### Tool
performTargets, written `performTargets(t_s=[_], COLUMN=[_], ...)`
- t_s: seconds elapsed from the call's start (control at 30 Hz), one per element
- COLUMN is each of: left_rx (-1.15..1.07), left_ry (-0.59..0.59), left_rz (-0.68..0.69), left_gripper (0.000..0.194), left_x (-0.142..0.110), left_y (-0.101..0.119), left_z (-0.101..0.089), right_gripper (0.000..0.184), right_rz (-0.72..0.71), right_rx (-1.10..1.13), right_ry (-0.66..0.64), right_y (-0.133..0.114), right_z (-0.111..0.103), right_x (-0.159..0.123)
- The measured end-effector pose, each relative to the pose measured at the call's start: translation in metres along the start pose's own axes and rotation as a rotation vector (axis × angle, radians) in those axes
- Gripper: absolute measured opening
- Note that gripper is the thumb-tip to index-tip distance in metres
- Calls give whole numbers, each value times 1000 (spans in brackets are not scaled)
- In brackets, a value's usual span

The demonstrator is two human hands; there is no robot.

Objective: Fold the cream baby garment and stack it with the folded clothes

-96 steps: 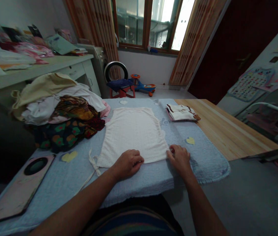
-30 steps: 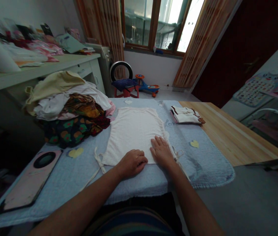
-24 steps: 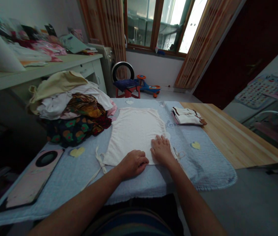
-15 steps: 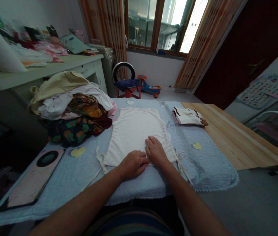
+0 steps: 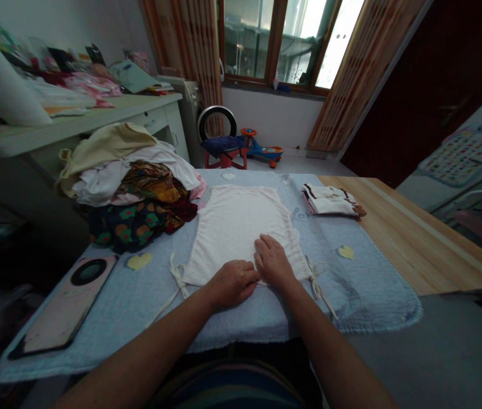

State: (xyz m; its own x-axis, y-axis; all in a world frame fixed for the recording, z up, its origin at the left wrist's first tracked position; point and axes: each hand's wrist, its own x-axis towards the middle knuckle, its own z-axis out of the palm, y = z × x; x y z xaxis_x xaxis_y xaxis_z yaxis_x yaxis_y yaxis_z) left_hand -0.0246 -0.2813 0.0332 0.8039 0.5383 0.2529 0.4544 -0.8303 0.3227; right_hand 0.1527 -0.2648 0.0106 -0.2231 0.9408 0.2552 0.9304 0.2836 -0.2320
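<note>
A white sleeveless top (image 5: 241, 218) lies spread flat on the light blue quilted cloth (image 5: 377, 295), with its hem toward me. Gathered sides end in tied drawstrings, one bow (image 5: 177, 275) at the left corner and another bow (image 5: 316, 278) at the right. My left hand (image 5: 233, 284) is closed at the middle of the hem, its curled fingers pinching the fabric edge. Right beside it, my right hand (image 5: 272, 261) rests flat on the lower part of the top with its fingers stretched out, close to the left fingertips.
A heap of clothes (image 5: 138, 176) rises on the left. A phone (image 5: 68, 307) lies at the near left. Folded clothes (image 5: 332, 200) sit at the far right, beside bare wooden tabletop (image 5: 406, 233). A cluttered desk (image 5: 138, 108) stands behind the heap.
My right hand has left the right hem corner, lain flat on the top, then slid left toward my left hand. My left hand keeps its place at the hem. The view has shifted slightly.
</note>
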Motion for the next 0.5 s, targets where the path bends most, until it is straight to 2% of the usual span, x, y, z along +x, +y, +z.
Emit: performTargets(t_s=[0.17,0.3,0.5], left_rx=[63,142,206], left_ry=[-38,-82,-87], left_rz=[-61,-139,-228], left_gripper=[5,10,22], left_x=[0,-4,-17], left_y=[6,13,15], left_z=[-7,-12,-15], right_gripper=[32,18,17], right_rz=[-4,-12,-105], right_rx=[-51,-61,-86], right_ry=[27,34,-88], right_y=[-5,-12,-16], right_z=[-4,-11,-16], right_x=[-2,-2,-2])
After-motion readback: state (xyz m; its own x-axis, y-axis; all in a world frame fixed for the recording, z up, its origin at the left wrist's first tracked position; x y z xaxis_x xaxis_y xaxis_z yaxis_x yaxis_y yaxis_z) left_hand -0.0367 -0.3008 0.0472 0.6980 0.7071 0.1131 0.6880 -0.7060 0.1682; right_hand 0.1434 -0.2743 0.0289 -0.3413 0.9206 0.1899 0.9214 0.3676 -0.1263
